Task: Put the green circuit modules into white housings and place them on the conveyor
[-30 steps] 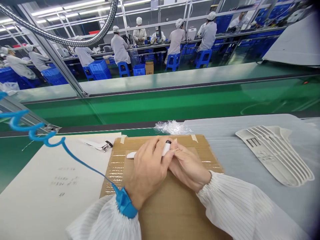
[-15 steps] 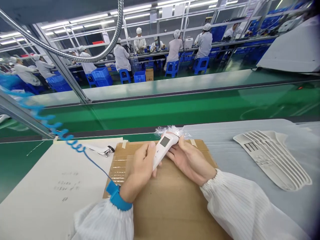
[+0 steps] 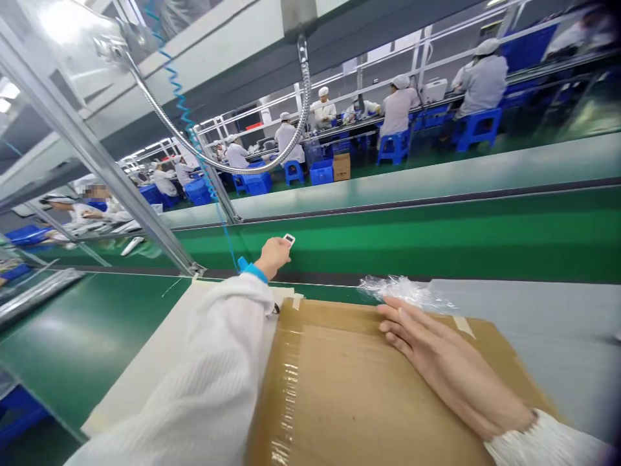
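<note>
Stretched far forward, my left hand (image 3: pixel 273 257) is closed around a white handheld device with a small dark screen (image 3: pixel 289 240), shaped like a forehead thermometer. Most of the device is hidden by the hand. It is over the green conveyor belt (image 3: pixel 349 243); I cannot tell whether it touches the belt. A blue wrist strap (image 3: pixel 253 269) is around my left wrist. My right hand (image 3: pixel 427 349) holds nothing, its fingers stretched out above the far part of the cardboard sheet (image 3: pixel 359 388). Crumpled clear plastic wrap (image 3: pixel 405 290) lies just beyond its fingertips.
A metal frame post (image 3: pixel 101 149) stands at the left, with a flexible metal conduit (image 3: pixel 233 167) hanging ahead. The strap's coiled blue cord (image 3: pixel 182 103) runs upward. White paper (image 3: pixel 160 349) lies left of the cardboard. Co-workers in white (image 3: pixel 395 107) sit across the belt.
My left hand has carried the device forward and left, from above the cardboard out to the green belt. My right hand has let go of it. The view has turned left.
</note>
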### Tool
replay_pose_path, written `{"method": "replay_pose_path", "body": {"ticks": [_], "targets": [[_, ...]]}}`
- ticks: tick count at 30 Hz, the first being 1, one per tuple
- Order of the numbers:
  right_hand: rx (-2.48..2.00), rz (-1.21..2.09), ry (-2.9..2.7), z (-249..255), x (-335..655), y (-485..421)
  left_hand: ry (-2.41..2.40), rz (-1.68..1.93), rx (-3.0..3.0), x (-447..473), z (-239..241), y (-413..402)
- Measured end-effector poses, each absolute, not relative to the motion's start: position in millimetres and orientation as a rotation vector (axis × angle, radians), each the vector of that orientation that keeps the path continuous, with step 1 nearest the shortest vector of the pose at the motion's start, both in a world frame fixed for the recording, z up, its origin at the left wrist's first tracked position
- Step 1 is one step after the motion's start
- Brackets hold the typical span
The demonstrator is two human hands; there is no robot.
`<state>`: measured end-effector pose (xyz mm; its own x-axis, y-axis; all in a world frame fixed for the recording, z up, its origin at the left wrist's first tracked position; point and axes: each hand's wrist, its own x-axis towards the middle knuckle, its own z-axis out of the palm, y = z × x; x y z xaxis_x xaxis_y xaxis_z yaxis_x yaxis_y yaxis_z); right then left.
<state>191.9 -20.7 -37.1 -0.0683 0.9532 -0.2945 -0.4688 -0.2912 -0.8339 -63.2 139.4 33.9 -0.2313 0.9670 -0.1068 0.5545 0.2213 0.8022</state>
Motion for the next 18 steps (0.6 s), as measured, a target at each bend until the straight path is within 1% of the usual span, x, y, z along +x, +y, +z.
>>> {"method": "replay_pose_path", "body": {"ticks": [3,5,7,11,13,15,18], "targets": [[-1.066,1.618,-0.652,-41.4,193.7,-18.3,1.985,0.793,1.484,-81.9,39.9,167.8],[-1.076,1.614,-0.646,-42.5,194.1,-17.2,2.020,0.728,1.553,-93.8,46.5,168.8],[-1.066,1.612,-0.648,-42.9,193.9,-16.6,1.965,0.615,1.647,-107.2,55.3,157.3],[-1.013,1.615,-0.650,-44.4,193.3,-16.1,1.666,0.222,1.804,-141.1,70.0,115.2],[-0.992,1.616,-0.651,-45.9,193.6,-15.5,1.596,0.064,1.848,-159.1,70.6,93.2],[-0.979,1.618,-0.648,-47.2,194.4,-14.7,1.599,0.021,1.896,-173.8,67.8,74.1],[-0.971,1.626,-0.647,-46.7,195.6,-14.2,1.635,0.099,1.949,-182.1,66.1,52.2]]}}
